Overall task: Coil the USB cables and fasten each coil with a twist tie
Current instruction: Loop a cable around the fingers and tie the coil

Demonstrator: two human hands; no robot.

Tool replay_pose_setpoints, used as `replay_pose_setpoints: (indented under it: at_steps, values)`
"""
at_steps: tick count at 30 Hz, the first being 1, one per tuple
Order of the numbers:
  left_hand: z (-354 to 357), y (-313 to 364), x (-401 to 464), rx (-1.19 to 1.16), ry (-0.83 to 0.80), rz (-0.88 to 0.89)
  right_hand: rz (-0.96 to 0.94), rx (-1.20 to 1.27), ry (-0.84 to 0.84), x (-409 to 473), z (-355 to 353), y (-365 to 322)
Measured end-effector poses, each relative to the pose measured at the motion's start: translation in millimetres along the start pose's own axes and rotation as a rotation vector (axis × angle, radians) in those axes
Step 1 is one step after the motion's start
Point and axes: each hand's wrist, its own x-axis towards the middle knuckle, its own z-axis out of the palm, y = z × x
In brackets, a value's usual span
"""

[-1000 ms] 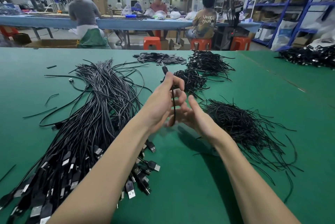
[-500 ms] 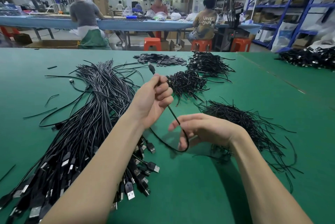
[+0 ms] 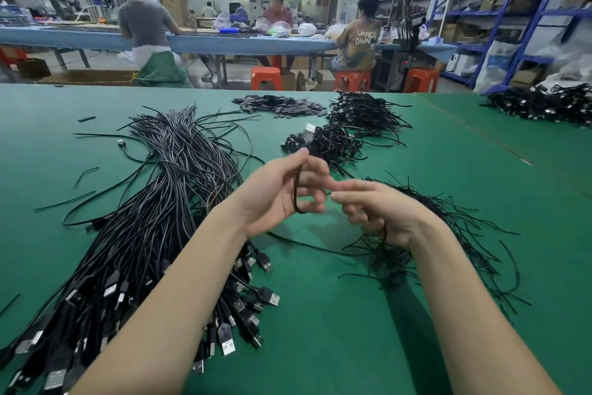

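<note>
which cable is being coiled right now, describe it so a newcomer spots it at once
On the green table, look between the big cable bundle and the twist tie pile. The cable in hand is pinched by the left hand. Unlike its neighbours, it is lifted off the table, with its plug blurred above the fingers.

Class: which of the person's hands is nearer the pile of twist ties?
Right. The right hand hovers over the twist-tie pile; the left hand, gripping the cable, lies beside it.
</note>
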Motion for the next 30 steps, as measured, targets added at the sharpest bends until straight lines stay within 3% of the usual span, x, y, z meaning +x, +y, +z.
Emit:
replay_pose_setpoints:
  at_steps: [3, 8, 11, 14, 16, 22, 27, 30]
  values:
    - [3, -7, 4, 0.203, 0.024, -0.094, -0.054, 0.279, 0.054, -5, 3, -20]
    - [5, -14, 11, 0.551, 0.157, -0.023, -0.199, 0.018, 0.158, -17, 23, -39]
    - [6, -15, 12, 0.638, 0.291, 0.103, -0.258, 0.072, -0.052, -24, 36, -45]
    - [6, -9, 14, 0.266, 0.328, 0.129, -0.17, 0.108, -0.323, -31, 35, -37]
    - [2, -4, 13, -0.004, 0.305, 0.111, -0.072, 0.012, -0.378, -31, 30, -25]
    - [-1, -1, 7, -0.383, 0.179, 0.106, 0.19, -0.168, -0.596, -21, 26, 2]
    - [-9, 5, 4, -0.452, 0.113, 0.119, 0.267, -0.276, -0.343, -10, 24, 12]
    - [-12, 6, 0, -0.329, 0.058, 0.076, 0.259, -0.02, -0.177, -3, 20, 12]
